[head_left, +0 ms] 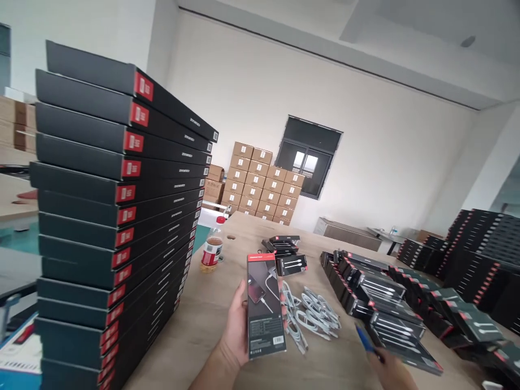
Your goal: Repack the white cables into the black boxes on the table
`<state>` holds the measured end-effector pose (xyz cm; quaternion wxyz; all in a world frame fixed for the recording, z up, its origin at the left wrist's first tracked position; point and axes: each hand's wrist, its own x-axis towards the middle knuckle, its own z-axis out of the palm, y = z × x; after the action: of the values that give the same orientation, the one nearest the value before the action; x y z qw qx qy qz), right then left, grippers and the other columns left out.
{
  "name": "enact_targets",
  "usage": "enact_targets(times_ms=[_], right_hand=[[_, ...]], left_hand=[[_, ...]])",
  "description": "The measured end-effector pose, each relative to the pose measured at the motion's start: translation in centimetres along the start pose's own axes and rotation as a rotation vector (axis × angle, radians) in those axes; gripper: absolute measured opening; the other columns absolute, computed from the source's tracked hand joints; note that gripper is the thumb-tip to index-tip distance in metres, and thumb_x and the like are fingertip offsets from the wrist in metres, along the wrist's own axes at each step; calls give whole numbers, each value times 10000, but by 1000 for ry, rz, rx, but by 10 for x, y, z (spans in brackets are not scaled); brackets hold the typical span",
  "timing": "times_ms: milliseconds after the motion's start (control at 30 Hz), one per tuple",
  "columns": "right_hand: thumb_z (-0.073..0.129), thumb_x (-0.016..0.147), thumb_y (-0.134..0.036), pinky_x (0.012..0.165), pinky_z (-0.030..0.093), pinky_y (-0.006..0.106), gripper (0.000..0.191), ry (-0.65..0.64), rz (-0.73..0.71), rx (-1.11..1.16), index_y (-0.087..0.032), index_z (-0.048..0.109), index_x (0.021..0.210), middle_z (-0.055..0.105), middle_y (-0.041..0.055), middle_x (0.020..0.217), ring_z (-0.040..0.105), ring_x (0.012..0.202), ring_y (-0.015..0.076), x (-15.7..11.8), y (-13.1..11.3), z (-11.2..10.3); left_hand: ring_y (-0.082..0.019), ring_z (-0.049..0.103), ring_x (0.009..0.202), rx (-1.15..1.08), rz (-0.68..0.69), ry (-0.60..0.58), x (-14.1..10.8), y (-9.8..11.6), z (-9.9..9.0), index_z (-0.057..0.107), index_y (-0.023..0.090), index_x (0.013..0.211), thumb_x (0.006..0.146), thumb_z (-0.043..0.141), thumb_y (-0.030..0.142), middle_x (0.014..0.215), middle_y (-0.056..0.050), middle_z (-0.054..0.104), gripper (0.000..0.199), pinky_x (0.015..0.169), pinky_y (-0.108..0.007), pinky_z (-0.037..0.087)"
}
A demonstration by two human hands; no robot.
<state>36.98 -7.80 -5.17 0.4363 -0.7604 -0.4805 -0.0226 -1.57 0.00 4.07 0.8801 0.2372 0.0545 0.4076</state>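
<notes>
My left hand [235,325] is wrapped around a slim black cable box [265,306], held upright with its printed back toward me; the print shows a phone and a white cable, with a red strip on top. My right hand [392,371], blurred, is closed on a slim blue tool [364,338] with a dark part near the fingers; whether it is a pen or a knife I cannot tell. Coiled grey-white cables [314,314] lie on the table just right of the held box. Behind it sit a few small black boxes [293,264].
A tall stack of large black boxes [162,216] rises close on the left. A drink bottle [213,244] with a red cap stands beside it on the wooden table [195,330]. Rows of black cable boxes [385,303] fill the right side. Cardboard cartons [260,181] are piled by the wall.
</notes>
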Motion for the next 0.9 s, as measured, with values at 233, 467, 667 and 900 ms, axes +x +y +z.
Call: enact_targets(times_ms=[233, 467, 667, 900], right_hand=[[471, 843, -645, 678, 548, 380, 661, 93, -19, 475, -142, 540, 1264, 713, 110, 960, 687, 785, 273, 14, -144, 45], [547, 956, -405, 806, 581, 350, 361, 36, -628, 299, -204, 582, 1253, 739, 97, 1127, 726, 982, 270, -43, -150, 106], [540, 978, -316, 758, 576, 375, 334, -3, -857, 157, -232, 562, 1301, 714, 80, 1011, 701, 891, 261, -46, -163, 66], [519, 1000, -298, 800, 513, 425, 374, -59, -904, 66, -272, 515, 1373, 676, 75, 1031, 642, 890, 262, -54, -175, 64]], left_hand=[[-316, 748, 831, 1, 46, 148, 5, 3, -11, 661, 110, 1186, 869, 520, 602, 924, -148, 766, 602, 780, -472, 587], [-290, 752, 790, 71, 120, 298, 11, 5, -17, 670, 91, 1128, 886, 570, 570, 936, -161, 773, 547, 773, -419, 595], [-299, 753, 785, 115, 132, 350, 15, 6, -18, 686, 82, 1093, 899, 558, 553, 872, -160, 775, 525, 766, -417, 595], [-286, 754, 767, 130, 158, 339, 13, 3, -16, 696, 127, 1122, 893, 575, 527, 825, -109, 777, 477, 758, -406, 594]])
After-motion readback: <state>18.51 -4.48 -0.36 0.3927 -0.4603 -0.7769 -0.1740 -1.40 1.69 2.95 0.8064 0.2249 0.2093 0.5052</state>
